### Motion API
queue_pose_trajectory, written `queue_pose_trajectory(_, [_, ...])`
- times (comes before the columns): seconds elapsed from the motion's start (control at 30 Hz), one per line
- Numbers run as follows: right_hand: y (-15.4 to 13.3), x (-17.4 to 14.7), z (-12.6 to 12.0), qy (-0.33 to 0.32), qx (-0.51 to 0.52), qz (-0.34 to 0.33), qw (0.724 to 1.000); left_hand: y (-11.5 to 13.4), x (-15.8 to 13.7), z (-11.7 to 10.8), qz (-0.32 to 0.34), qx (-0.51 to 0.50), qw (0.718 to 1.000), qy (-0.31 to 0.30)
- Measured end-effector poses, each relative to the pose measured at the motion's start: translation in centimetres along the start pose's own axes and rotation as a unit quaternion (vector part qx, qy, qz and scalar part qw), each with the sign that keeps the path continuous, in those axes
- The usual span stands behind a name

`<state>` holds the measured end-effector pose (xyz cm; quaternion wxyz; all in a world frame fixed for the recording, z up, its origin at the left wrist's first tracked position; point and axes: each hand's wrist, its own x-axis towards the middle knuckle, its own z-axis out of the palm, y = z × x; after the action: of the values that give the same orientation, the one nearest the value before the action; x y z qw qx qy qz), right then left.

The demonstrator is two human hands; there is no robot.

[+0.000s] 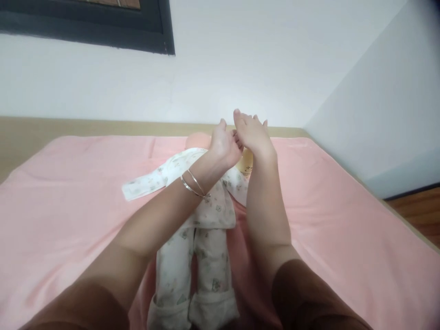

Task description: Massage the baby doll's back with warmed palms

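My left hand point(225, 142) is turned palm up with its thumb apart and its fingers loosely curled; nothing shows in it. Two thin silver bracelets point(192, 184) circle that wrist. Close against it, my right hand point(252, 132) is bent at the wrist with its fingers stretched out, and I see nothing held. Below my arms a baby-sized figure, apparently a doll, lies in a white printed top point(216, 206) and matching trousers point(209, 261). Its smooth rounded head point(197, 140) is partly hidden by my left hand. A yellowish container with dark print point(245, 162) shows between my wrists, mostly covered.
A pink blanket point(319, 201) is spread over a surface with a light wooden edge point(137, 124). White walls point(240, 55) stand behind it and at the right. A dark frame point(151, 27) is at the upper left, and brown wooden floor point(419, 211) shows at the far right.
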<state>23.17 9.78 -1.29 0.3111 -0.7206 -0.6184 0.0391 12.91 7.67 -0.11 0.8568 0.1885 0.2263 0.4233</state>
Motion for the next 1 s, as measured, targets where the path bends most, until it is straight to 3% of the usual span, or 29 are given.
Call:
queue_pose_trajectory(0.3, [-1.4,-1.1,0.3,-0.054,-0.104,0.022,0.993,-0.4,-0.8,-1.2,-0.01,-0.042,0.998,-0.036])
queue_pose_trajectory(0.53, [-1.2,-2.1,0.7,-0.003,-0.154,-0.007,0.988,3.2,-3.2,-4.6,-0.016,0.065,0.998,0.018])
queue_pose_trajectory(0.7, [-1.0,-2.3,1.0,0.013,-0.17,-0.01,0.985,5.7,-5.9,-6.4,0.005,0.161,0.987,0.016])
queue_pose_trajectory(1.0, [-1.0,-1.9,1.5,0.01,-0.175,0.013,0.984,8.2,-9.2,-5.2,0.038,0.236,0.97,-0.044])
